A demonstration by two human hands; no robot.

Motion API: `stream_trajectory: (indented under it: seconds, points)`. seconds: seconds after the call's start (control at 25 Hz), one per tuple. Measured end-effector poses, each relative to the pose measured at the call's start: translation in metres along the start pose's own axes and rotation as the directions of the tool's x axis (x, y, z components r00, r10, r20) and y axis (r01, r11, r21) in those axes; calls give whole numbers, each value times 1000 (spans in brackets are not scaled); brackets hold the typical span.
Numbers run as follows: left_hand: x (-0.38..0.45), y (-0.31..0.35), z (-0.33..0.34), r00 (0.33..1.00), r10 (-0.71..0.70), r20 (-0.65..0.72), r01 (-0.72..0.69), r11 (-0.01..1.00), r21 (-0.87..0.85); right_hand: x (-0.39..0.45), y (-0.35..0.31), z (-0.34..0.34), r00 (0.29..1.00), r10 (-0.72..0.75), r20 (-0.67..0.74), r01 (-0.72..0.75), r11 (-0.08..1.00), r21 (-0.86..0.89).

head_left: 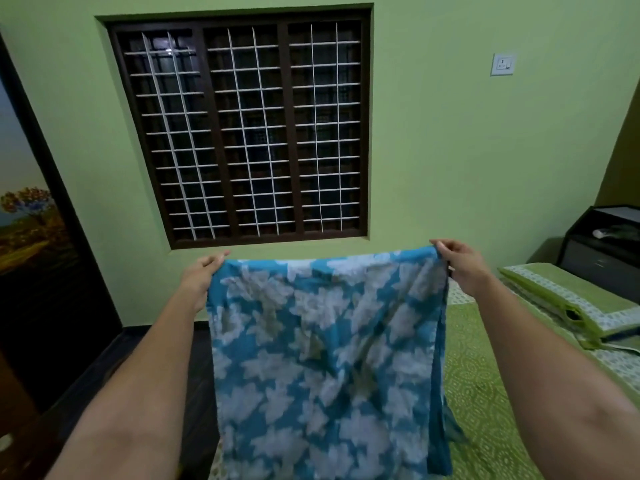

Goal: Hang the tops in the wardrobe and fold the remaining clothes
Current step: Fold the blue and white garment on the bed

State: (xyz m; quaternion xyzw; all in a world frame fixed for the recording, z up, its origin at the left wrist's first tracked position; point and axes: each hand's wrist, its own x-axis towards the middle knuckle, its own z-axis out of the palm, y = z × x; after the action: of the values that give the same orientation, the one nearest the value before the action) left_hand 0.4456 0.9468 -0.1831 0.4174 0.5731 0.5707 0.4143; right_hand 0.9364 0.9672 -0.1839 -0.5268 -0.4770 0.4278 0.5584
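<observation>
Straight ahead of both raised hands, a green wall [433,140] is seen, and most of its middle is taken up by a dark-framed window [239,129] with a white grille; nothing behind the glass can be made out. Beneath the right forearm a bed with a green patterned cover [485,393] is spread, cut off by the lower and right edges. To the left of the left arm a dark wardrobe door [38,244] with a painted landscape panel is only partly in view, and its inside is not shown.

Between the hands a blue cloth with a white leaf print [322,358] is held up and stretched flat, hanging down past the bottom edge, so its full length and its kind of garment cannot be told. Its right side is doubled into a darker fold. Part of the floor and the bed's near edge is hidden behind it.

Beyond the right hand, a green bordered pillow [568,299] is laid on the bed, and behind it a dark cabinet [602,251] is cut off by the frame; the pale object on its shelf is too blurred to name.

The cloth's upper left corner is pinched by the left hand [201,275], and its upper right corner is gripped by the right hand [460,265] with fingers curled over the edge. A white switch plate [503,64] is fixed on the wall high above the right hand.
</observation>
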Motion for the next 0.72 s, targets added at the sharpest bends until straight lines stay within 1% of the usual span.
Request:
stream_trajectory:
  seconds: [0.04,0.08,0.12,0.16,0.2,0.28,0.36,0.4,0.48,0.52,0.56,0.6,0.64,0.68,0.72]
  points:
    - [2,1,1,998,64,-17,-63,996,65,1,-2,0,996,-62,-66,59,997,-49]
    - [5,-2,1,994,106,-36,-97,975,199,1,-2,1,990,-96,-102,77,982,-172]
    - [7,-7,2,990,130,-55,-107,943,315,0,1,2,986,-107,-129,65,953,-295]
    - [11,-13,2,988,130,-87,-89,924,372,3,8,3,982,-110,-156,43,923,-382]
    - [13,-17,3,987,116,-112,-67,926,371,5,14,2,981,-97,-170,17,907,-420]
    - [17,-21,4,990,60,-128,-17,950,312,6,19,-2,981,-46,-186,-34,914,-404]
    - [15,-17,5,997,-47,-57,59,968,243,8,21,-5,986,44,-158,-93,944,-316]
    - [11,-15,7,995,-100,-21,102,969,225,7,21,-7,987,103,-125,-133,957,-258]
    - [5,-11,8,983,-181,35,167,956,240,0,19,-8,978,208,-15,-208,965,-161]
    - [3,-11,8,973,-220,71,194,944,266,-2,20,-9,969,242,48,-233,960,-154]
    - [1,-10,8,961,-256,109,214,930,298,-3,22,-11,960,260,103,-236,952,-194]
    - [0,-11,7,948,-282,145,220,915,337,-5,24,-12,954,262,144,-210,931,-297]
    - [0,-14,8,944,-294,152,216,894,394,-7,26,-12,957,243,156,-147,875,-462]
    - [2,-16,8,946,-287,150,188,865,465,-7,28,-11,970,203,135,-69,761,-645]
    - [2,-17,9,959,-250,135,135,819,557,-5,31,-11,981,155,119,-5,629,-777]
